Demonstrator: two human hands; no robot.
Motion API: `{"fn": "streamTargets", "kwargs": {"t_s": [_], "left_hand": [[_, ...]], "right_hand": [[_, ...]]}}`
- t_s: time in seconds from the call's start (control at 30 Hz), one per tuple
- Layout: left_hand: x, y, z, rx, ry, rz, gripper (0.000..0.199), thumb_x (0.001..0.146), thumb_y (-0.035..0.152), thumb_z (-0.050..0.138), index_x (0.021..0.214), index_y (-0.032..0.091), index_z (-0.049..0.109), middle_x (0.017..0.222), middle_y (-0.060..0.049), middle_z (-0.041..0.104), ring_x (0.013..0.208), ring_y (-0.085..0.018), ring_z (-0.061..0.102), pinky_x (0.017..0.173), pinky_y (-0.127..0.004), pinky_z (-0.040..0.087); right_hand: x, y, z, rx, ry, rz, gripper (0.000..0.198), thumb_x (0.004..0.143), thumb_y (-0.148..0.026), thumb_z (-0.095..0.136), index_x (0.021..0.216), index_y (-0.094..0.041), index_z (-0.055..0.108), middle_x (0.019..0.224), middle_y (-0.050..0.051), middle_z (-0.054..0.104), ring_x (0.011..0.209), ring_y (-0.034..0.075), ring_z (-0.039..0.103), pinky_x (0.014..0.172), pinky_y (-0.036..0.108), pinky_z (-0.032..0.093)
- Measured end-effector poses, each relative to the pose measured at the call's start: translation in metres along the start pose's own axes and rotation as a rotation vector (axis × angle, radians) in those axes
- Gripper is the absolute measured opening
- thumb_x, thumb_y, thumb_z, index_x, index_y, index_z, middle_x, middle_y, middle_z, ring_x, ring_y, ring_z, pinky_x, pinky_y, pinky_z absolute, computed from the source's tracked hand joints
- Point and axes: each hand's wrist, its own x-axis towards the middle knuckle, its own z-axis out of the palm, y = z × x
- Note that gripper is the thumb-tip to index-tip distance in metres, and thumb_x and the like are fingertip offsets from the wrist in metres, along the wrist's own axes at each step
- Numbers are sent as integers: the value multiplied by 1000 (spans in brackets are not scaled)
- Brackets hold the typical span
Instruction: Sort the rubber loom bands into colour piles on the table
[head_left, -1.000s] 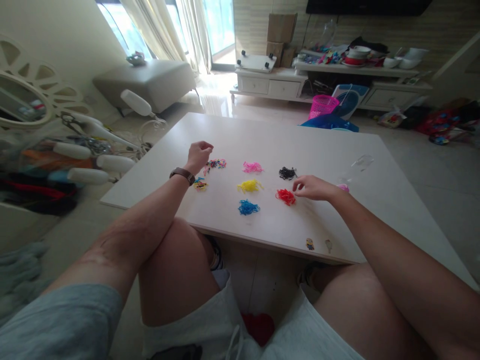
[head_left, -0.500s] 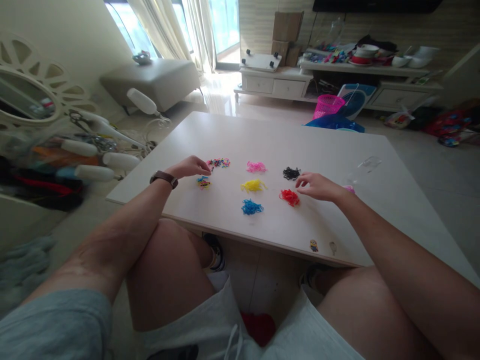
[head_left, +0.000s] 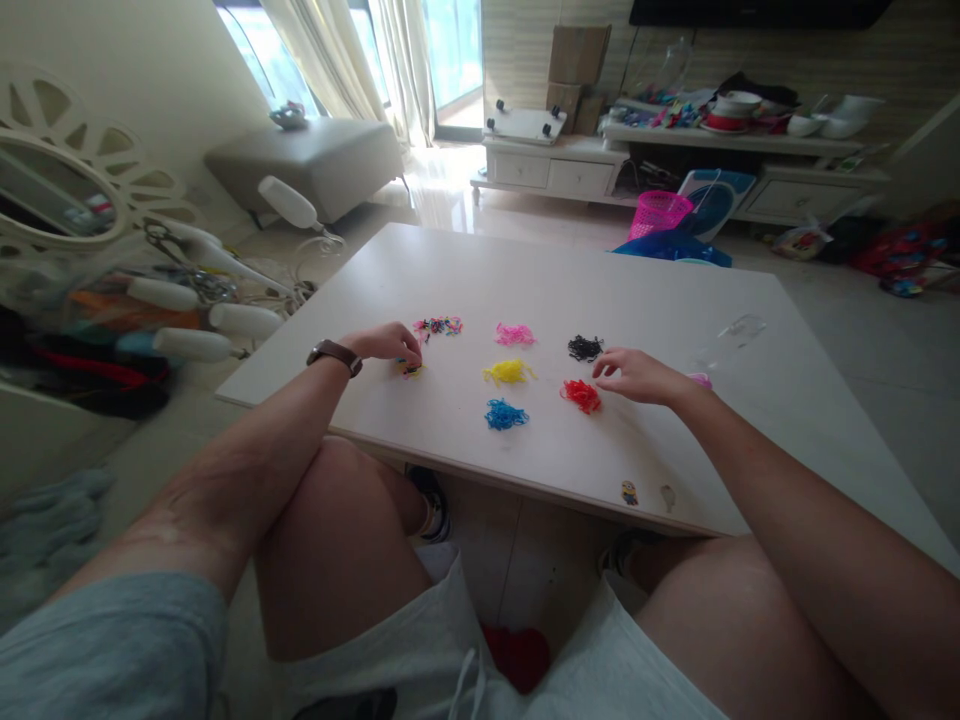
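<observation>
My left hand, a dark watch on its wrist, reaches down over a small mixed-colour pile of rubber bands and partly hides it. Its fingers are pinched together; what they hold is too small to make out. Just behind lies a larger multicoloured pile. My right hand hovers by the red bands, thumb and fingers apart, with nothing visible between them. Black bands lie beyond it. Pink bands, yellow bands and blue bands form a column between my hands.
The white table stands before my knees. A minion figure and a small pale piece lie at its near edge. A clear plastic container and a pink object are on the right. A lamp stands at left.
My left hand has moved down and toward me, from beside the larger multicoloured pile to over the small mixed pile. My right hand has stayed nearly still.
</observation>
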Motion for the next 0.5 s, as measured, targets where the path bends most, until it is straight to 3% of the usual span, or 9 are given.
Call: {"fn": "streamTargets", "kwargs": {"t_s": [0.5], "left_hand": [[-2, 10, -3, 10, -29, -18, 16, 50, 35, 82, 61, 24, 79, 67, -4, 72, 69, -20, 60, 63, -27, 45]], "right_hand": [[0, -4, 0, 12, -9, 15, 19, 82, -30, 62, 90, -19, 75, 105, 9, 69, 89, 20, 66, 79, 27, 50]]}}
